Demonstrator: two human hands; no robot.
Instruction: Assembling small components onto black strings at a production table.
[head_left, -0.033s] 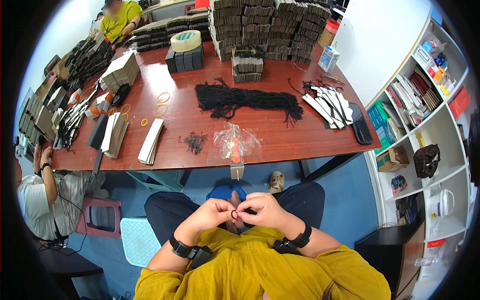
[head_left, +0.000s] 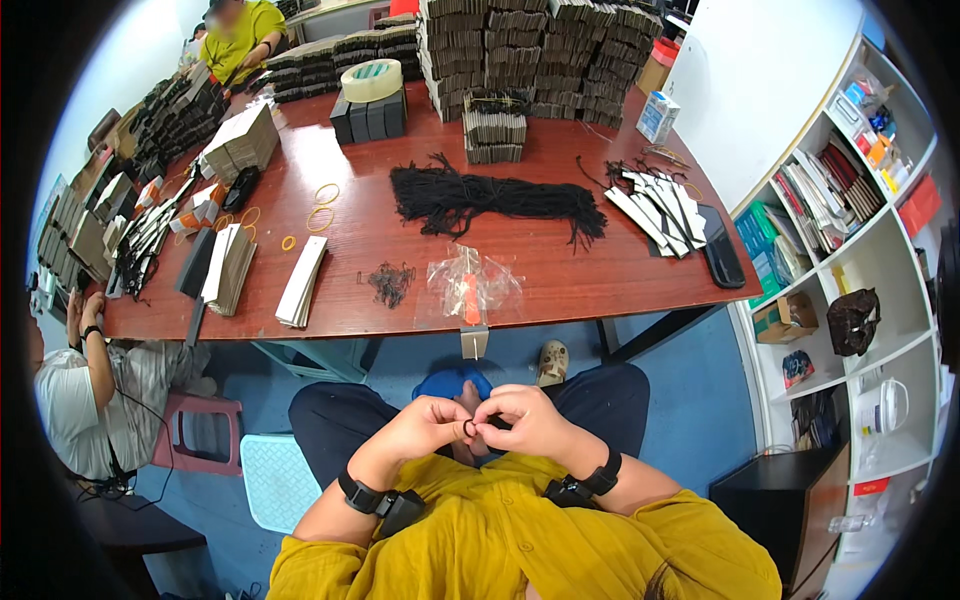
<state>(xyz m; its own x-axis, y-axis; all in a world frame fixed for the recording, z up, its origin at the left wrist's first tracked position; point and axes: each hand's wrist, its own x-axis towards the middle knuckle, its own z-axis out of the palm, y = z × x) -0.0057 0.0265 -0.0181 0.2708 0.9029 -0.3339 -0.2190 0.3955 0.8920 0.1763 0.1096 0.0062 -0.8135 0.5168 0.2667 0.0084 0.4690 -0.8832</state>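
In front of my lap, my left hand [head_left: 428, 424] and my right hand [head_left: 520, 416] meet fingertip to fingertip. Both are pinched on a short black cord [head_left: 469, 428], which bends into a small loop between them; its ends are hidden by the fingers. Just beyond them, at the table's front edge, a pale tag-like piece [head_left: 474, 343] hangs over beside a crinkled clear plastic film [head_left: 490, 285] with an orange strip in it. A small heap of black bits [head_left: 390, 285] lies left of the film. Farther back stretches a bundle of black cords [head_left: 490, 200].
White card strips [head_left: 303, 283] lie on the red-brown table [head_left: 560, 285], left of centre. More white strips with black cords [head_left: 660, 208] and a phone [head_left: 722, 250] are at the right. Tall stacks of cards [head_left: 540, 60] stand behind. A co-worker [head_left: 75, 400] sits at the left.
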